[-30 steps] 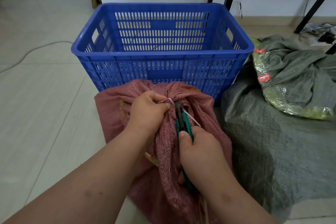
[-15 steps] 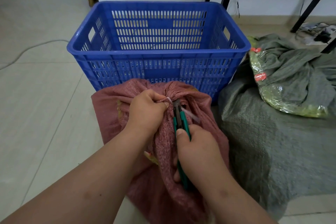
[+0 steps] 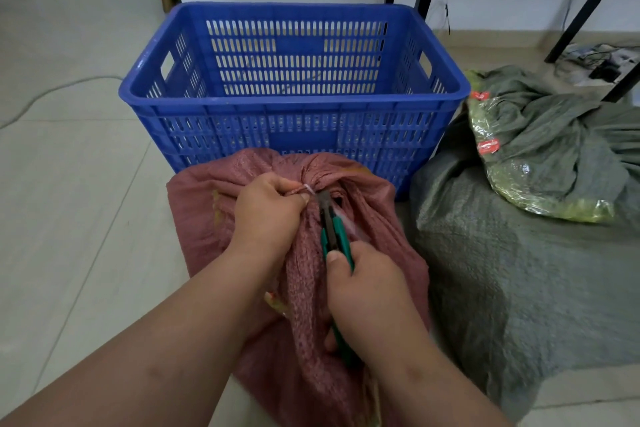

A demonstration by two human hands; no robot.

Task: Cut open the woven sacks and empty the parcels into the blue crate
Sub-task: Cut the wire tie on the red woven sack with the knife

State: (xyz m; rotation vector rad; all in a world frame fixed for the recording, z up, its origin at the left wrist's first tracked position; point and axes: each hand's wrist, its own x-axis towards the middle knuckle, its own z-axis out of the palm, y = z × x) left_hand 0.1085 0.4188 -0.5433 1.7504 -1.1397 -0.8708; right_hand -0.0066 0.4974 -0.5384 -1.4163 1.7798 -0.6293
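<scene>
A red woven sack (image 3: 204,204) lies on the floor just in front of the blue crate (image 3: 294,114), its neck gathered and tied with a white tie (image 3: 309,188). My left hand (image 3: 266,215) grips the bunched neck and pinches that tie. My right hand (image 3: 367,295) holds a green-handled cutter (image 3: 334,232), its dark tip touching the tie right beside my left fingers. The crate looks empty as far as I can see. A grey-green woven sack (image 3: 519,281) sits full at the right.
On the grey sack rests a crumpled grey sack with a clear green plastic parcel (image 3: 540,184). Black table legs (image 3: 581,0) and cables stand behind at the right. A white cable (image 3: 45,94) runs over the tiled floor at the left.
The cutter's tip has slid forward along the sack's neck up to the tie. My left hand keeps its grip. The view has shifted slightly closer.
</scene>
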